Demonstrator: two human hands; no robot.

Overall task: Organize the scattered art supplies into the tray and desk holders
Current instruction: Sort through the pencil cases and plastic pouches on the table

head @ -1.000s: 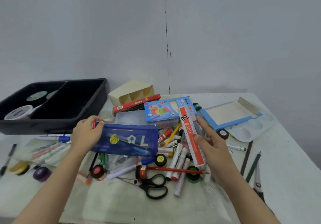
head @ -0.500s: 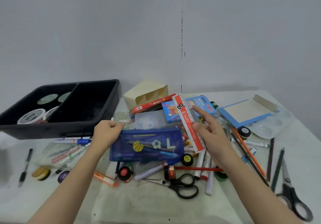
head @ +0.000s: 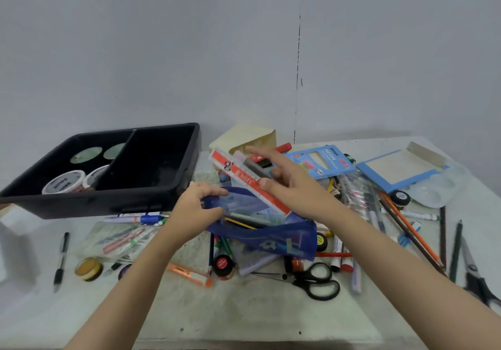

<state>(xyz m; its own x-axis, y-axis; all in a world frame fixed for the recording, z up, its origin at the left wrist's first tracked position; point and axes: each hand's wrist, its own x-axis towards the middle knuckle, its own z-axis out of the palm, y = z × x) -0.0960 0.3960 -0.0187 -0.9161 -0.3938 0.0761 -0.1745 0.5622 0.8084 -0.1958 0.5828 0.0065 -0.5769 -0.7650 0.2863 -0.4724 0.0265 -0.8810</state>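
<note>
My left hand (head: 196, 208) grips the left end of a blue see-through pencil pouch (head: 271, 234) and holds its mouth open; pencils show inside. My right hand (head: 291, 185) pinches a long red-and-white box (head: 245, 180) marked "soft", tilted with its lower end at the pouch mouth and the forefinger stretched out. A black two-part tray (head: 151, 167) stands at the back left with several paint tubs (head: 63, 184) in its left part. A cream desk holder (head: 248, 138) lies on its side behind the hands.
Markers, pens, small paint pots (head: 223, 265) and black scissors (head: 315, 282) lie scattered under and around the pouch. A blue pencil box (head: 322, 161), a blue frame (head: 398, 167), a clear palette (head: 436, 192), long pencils and more scissors (head: 477, 282) fill the right side.
The pouch has tipped so its mouth faces up and open. My right hand has swung the red-and-white box left and down to the pouch mouth. The camera has shifted left.
</note>
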